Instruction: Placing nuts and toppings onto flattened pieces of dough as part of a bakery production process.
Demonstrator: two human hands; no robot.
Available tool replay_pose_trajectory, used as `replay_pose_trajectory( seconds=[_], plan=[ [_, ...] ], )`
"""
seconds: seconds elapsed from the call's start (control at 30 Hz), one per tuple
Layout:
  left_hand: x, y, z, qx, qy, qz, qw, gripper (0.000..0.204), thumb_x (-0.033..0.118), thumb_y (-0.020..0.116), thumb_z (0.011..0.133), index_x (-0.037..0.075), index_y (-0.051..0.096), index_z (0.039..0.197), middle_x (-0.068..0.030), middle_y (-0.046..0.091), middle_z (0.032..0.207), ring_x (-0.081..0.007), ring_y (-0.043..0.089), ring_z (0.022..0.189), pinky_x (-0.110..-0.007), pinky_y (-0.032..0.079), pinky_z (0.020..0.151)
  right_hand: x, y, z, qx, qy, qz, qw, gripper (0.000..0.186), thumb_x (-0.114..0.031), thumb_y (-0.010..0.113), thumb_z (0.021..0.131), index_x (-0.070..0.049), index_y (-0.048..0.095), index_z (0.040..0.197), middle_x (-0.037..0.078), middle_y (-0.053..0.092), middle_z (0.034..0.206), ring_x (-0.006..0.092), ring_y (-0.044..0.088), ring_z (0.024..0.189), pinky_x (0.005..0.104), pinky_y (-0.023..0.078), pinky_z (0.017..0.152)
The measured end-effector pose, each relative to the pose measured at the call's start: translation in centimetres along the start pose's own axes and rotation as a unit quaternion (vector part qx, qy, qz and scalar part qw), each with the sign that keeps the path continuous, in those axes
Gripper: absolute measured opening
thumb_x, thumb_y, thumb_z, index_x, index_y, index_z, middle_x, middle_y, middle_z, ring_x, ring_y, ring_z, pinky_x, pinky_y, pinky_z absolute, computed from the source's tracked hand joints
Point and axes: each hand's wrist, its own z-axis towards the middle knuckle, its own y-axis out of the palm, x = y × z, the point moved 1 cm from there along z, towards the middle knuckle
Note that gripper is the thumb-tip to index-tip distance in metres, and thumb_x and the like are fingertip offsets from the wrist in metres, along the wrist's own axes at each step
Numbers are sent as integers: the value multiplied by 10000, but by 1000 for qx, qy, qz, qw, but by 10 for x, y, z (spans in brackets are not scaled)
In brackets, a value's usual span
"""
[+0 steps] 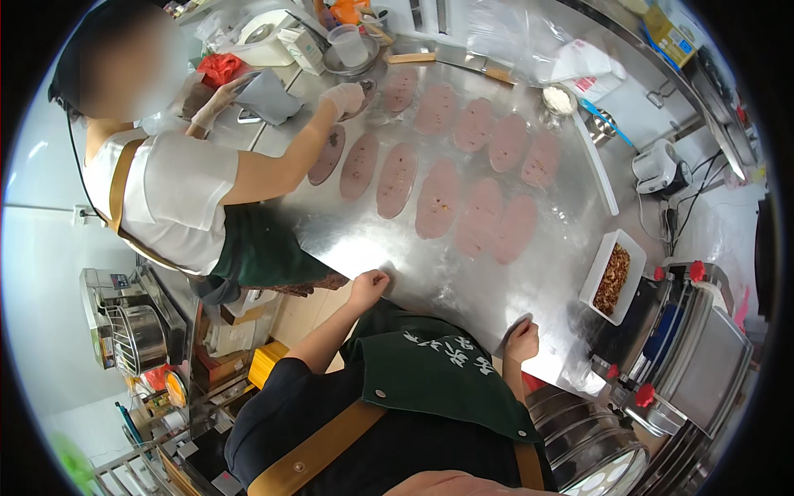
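The left hand (pixel 368 285) rests on the near edge of the steel desk (pixel 430 277), fingers curled down on the bare metal; its grip is closed but holds nothing. The right hand (pixel 523 339) rests the same way further right on the same edge, fingers bent under, grip closed and empty. Both forearms come up from a dark shirt and a green apron (pixel 438 372) with a tan strap.

Beyond the hands, the desk is bare for some way, then come the flat oval pieces of pink dough (pixel 438 198), laid out in two loose rows well apart from both hands. Some ovals carry small dark crumbs on top. To the right of the right hand, near the desk's right side, stands a white rectangular tray (pixel 597 277) with brown chopped filling inside. Further back on the right are a small bowl of white powder (pixel 559 99) and a long white strip (pixel 597 161) along the desk edge.

On the far left side a co-worker in a white shirt and green apron leans over the desk; this person's gloved hand (pixel 343 97) is at the farthest ovals on the left, and the other gloved hand holds a grey sheet (pixel 265 95). A clear plastic cup (pixel 349 45) stands behind it. At the lower right is a steel machine with red knobs (pixel 696 269).
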Motion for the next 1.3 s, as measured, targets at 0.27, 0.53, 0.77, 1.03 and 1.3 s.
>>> replay_pose_trajectory(
  seconds=[0.27, 0.53, 0.77, 1.03, 1.3],
  plan=[
    [-11, -6, -6, 29, 5, -17, 999, 170, 160, 608, 787, 8, 649, 851, -106, 646, 709, -163, 613, 630, -283, 479, 596, -3, 3, 2, 31, -15, -35, 999, 243, -245, 560, 845, -85, 484, 679, 98, 563, 590, 302, 559, 510, 417, 429, 443],
    [-15, -4, -5, 20, -6, -36, 999, 146, 137, 600, 781, 10, 648, 834, -107, 647, 704, -174, 608, 612, -288, 475, 582, -3, 4, 2, 34, -12, -43, 998, 234, -241, 565, 836, -78, 492, 684, 107, 562, 587, 308, 561, 512, 418, 434, 446],
    [-21, -4, -1, 27, -10, -38, 999, 149, 142, 603, 779, 12, 649, 837, -106, 650, 710, -173, 615, 623, -287, 478, 586, -3, 2, 3, 31, -8, -40, 999, 235, -240, 565, 836, -78, 494, 682, 105, 560, 585, 305, 562, 514, 418, 434, 448],
    [-20, -3, 0, 25, -9, -23, 999, 163, 162, 603, 779, 21, 654, 842, -107, 655, 725, -178, 629, 644, -291, 485, 600, -3, 3, 2, 31, -4, -40, 999, 221, -241, 566, 834, -88, 495, 692, 96, 559, 591, 300, 560, 516, 410, 432, 449],
    [-15, -7, 2, 15, -26, -15, 999, 171, 170, 602, 785, 22, 652, 853, -100, 653, 724, -173, 621, 631, -289, 483, 595, -5, 1, 3, 41, -20, -38, 998, 218, -226, 575, 829, -84, 492, 687, 95, 555, 584, 296, 556, 505, 405, 427, 439]
  ],
)
